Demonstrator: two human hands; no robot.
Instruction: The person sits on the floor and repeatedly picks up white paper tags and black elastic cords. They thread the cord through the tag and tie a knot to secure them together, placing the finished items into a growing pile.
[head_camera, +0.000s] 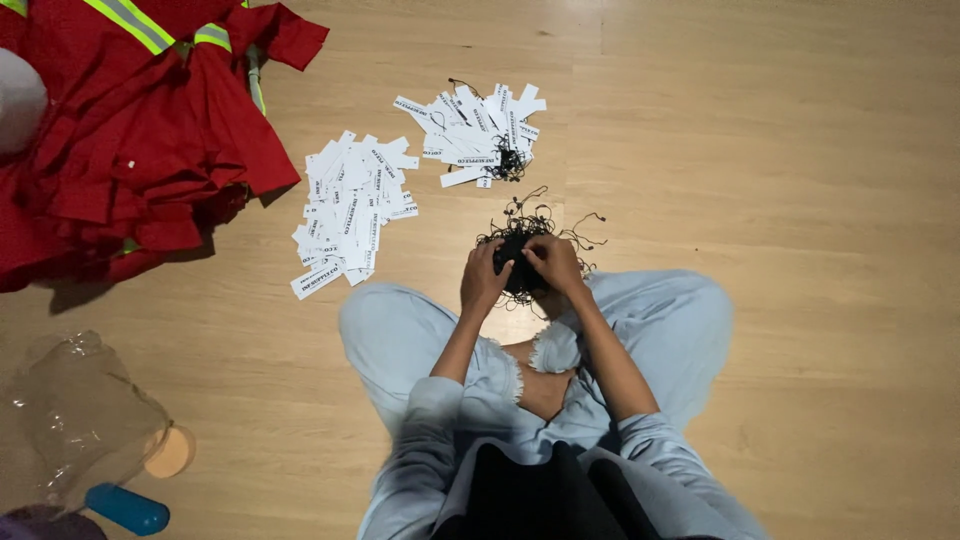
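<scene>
Both hands, left hand (484, 278) and right hand (553, 262), close tight on a tangled black string bundle (520, 262), no clear long axis. White tag piles (352, 210) lie far-left on the floor (800, 200).

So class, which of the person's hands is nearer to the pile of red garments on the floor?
Left. The left hand grips the tangled black strings on the side toward the red garments; the right hand grips them on the far side.
</scene>
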